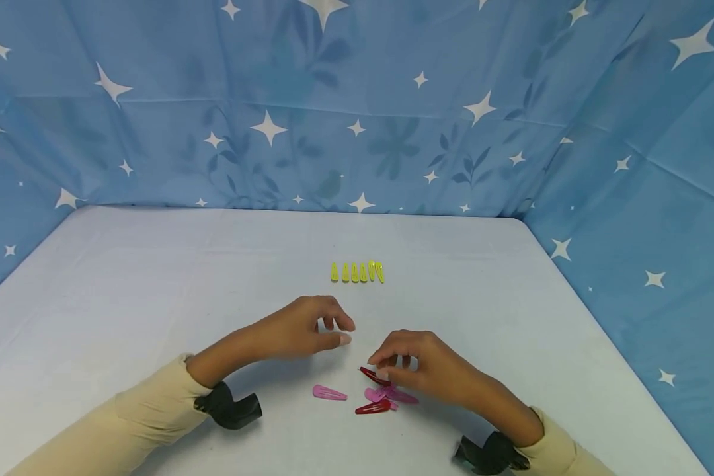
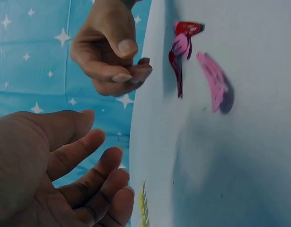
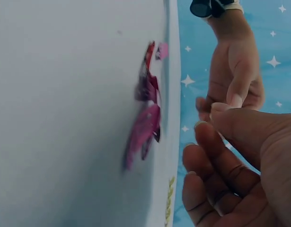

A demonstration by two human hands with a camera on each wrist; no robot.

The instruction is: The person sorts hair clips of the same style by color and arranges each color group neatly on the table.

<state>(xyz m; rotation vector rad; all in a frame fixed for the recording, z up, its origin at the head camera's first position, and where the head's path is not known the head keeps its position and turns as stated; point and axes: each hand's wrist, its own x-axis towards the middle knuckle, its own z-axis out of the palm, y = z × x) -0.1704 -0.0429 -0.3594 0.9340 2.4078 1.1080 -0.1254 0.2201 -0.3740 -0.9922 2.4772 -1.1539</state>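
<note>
My left hand [image 1: 309,325] hovers over the table left of the middle, fingers loosely bent, with nothing between thumb and fingertips. My right hand [image 1: 425,363] hangs above a small pile of hair clips, its thumb and fingers bent and apart from the clips. In that pile lie pink snap clips [image 1: 403,396], a red snap clip [image 1: 372,408] and a dark red snap clip [image 1: 371,375], which overlaps the right thumb tip in the head view. A single pink snap clip [image 1: 330,393] lies to the left of the pile; the left wrist view shows this pink clip [image 2: 213,82] too.
Several yellow snap clips [image 1: 354,273] stand side by side in a row farther back on the white table [image 1: 155,284]. A blue curtain with white stars [image 1: 357,158] hangs behind the table and along its sides. Each wrist carries a black camera mount [image 1: 229,406].
</note>
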